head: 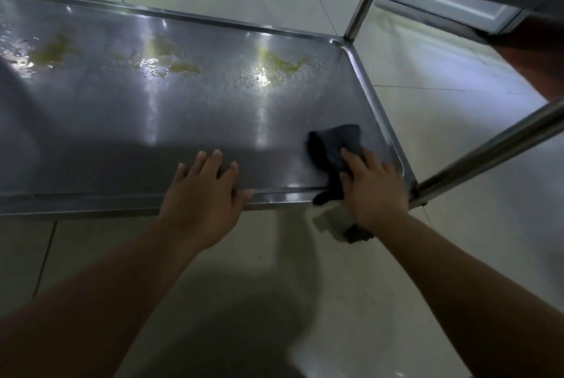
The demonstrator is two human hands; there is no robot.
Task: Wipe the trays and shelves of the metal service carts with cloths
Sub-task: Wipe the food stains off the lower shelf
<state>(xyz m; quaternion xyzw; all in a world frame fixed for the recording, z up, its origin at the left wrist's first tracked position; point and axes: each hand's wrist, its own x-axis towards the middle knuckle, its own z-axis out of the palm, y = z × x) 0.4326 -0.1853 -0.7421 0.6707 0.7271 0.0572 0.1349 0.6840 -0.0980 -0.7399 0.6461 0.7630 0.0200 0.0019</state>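
Right hand [372, 191] grips dark cloth [334, 148] on shelf [122, 121] with yellowish puddles [274, 68]; left hand [204, 194] lies open.

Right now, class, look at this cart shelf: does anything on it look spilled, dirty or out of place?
Yes. Yellowish wet smears lie along the far side of the metal shelf, in about three patches with beaded liquid around them. The dark cloth under the right hand sits at the near right corner, away from them.

Steel shelf [183, 121] wet, yellow-smeared; dark cloth [332, 148] flat at near-right corner.
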